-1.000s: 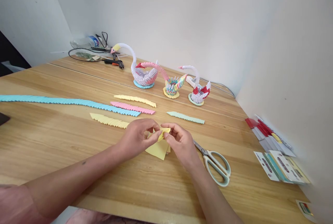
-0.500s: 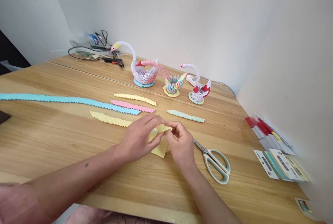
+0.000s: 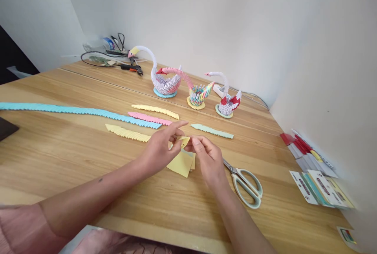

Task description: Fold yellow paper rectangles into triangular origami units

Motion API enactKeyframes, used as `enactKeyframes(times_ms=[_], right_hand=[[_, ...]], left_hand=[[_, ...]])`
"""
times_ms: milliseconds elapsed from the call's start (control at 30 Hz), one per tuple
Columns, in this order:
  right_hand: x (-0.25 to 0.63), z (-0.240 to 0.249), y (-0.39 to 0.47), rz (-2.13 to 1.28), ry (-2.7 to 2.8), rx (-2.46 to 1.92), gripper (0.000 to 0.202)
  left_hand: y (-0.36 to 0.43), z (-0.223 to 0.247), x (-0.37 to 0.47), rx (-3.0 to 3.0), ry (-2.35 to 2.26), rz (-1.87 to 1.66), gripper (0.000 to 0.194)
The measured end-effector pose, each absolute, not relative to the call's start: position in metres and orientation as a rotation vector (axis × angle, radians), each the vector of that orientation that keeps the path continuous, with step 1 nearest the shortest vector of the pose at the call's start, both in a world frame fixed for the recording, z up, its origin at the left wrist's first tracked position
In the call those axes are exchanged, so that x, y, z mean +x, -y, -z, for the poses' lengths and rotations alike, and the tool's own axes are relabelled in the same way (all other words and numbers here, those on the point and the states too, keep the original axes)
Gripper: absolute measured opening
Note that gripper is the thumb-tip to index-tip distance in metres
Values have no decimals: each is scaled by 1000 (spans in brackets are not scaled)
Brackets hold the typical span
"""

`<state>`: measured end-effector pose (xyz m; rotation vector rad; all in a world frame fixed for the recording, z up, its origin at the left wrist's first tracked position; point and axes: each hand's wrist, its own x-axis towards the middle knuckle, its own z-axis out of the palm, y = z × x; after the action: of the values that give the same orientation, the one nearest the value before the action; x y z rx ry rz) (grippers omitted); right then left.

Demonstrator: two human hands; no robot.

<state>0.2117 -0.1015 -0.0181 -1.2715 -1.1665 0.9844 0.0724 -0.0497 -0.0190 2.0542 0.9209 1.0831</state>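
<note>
A small folded piece of yellow paper (image 3: pixel 184 141) is held up between my hands. My left hand (image 3: pixel 159 146) pinches it from the left, with the index finger stretched out above. At the paper's right end, the thumb and fingers of my right hand (image 3: pixel 209 159) are closed on its edge, which they partly hide. Flat yellow paper sheets (image 3: pixel 180 164) lie on the table just below. To the right of my right hand rest scissors (image 3: pixel 246 186) with pale handles, their blade tips hidden behind the hand. A yellow folded-paper strip (image 3: pixel 128 133) reaches behind my left hand.
Beyond my hands lie a long blue strip (image 3: pixel 73 110), a pink strip (image 3: pixel 149 118), another yellow strip (image 3: pixel 154 110) and a pale green strip (image 3: pixel 212 131). Three paper swans (image 3: pixel 196 96) stand near the wall. A glue gun (image 3: pixel 132 68) sits back left; paper packs (image 3: pixel 321 189) lie right.
My left index finger has lifted and straightened away from the yellow paper. The paper now shows smaller between the fingers, and my right hand has shifted slightly right, uncovering more of the sheets below.
</note>
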Motion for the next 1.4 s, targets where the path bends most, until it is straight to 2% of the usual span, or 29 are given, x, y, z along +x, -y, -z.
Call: enactKeyframes(times_ms=[167,367,533,733,1000,1267,1400], right_hand=[[220,23,97,-1136,1090,-1246,19],[219,26,95,-1089,1117,-1278,16],[217,22,100,-902,1301,-1382,15],[214,17,103,-550,1499,-1560,15],[219,15,103,-797,1446,-1498,17],[216,13,103,-652,1463,-1575,21],[217,16,101,-762,1411,-1552,20]], left_hand=[[47,13,73,1645,-798,-969,46],[49,16,73,1756,-811,-970,45],[51,20,70,2114,-906,-1035,43],[52,28,70,2425,-803,-1080,41],[47,31,70,2425,-823,-1172,42],[49,32,70,2511,-827,-1190,38],[50,32,71,2503,-835,-1175,37]])
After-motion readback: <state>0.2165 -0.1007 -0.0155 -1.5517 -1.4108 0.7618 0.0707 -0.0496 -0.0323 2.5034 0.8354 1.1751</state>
